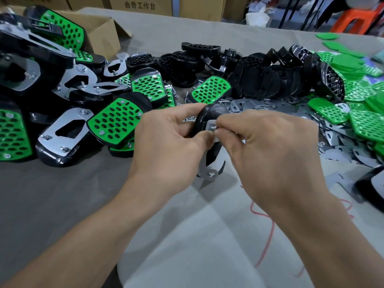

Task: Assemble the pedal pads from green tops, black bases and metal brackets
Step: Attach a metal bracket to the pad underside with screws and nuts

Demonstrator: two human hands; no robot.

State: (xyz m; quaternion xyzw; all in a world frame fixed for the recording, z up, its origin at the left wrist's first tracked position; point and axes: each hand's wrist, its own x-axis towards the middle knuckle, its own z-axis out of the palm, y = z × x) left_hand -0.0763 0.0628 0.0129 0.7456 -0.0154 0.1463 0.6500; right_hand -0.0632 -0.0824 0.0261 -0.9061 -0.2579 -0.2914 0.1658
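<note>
A black pedal base (pixel 209 115) with a metal bracket (pixel 207 172) on its back is held upright over the table, its green side hidden from me. My left hand (pixel 166 146) grips its left edge, thumb on the back. My right hand (pixel 268 150) pinches something small at the bracket's upper end (pixel 212 126); what it pinches is hidden by the fingertips. Assembled pads with green tops (pixel 115 121) lie in a heap to the left. Loose black bases (pixel 257 77) are piled behind, loose green tops (pixel 365 119) and flat brackets (pixel 336 140) to the right.
A cardboard box (pixel 101 36) holding assembled pads stands at the back left. The grey table cloth (pixel 62 194) is bare in front of me. An orange stool (pixel 353 19) and cartons stand beyond the table. A black part (pixel 372 190) lies at the right edge.
</note>
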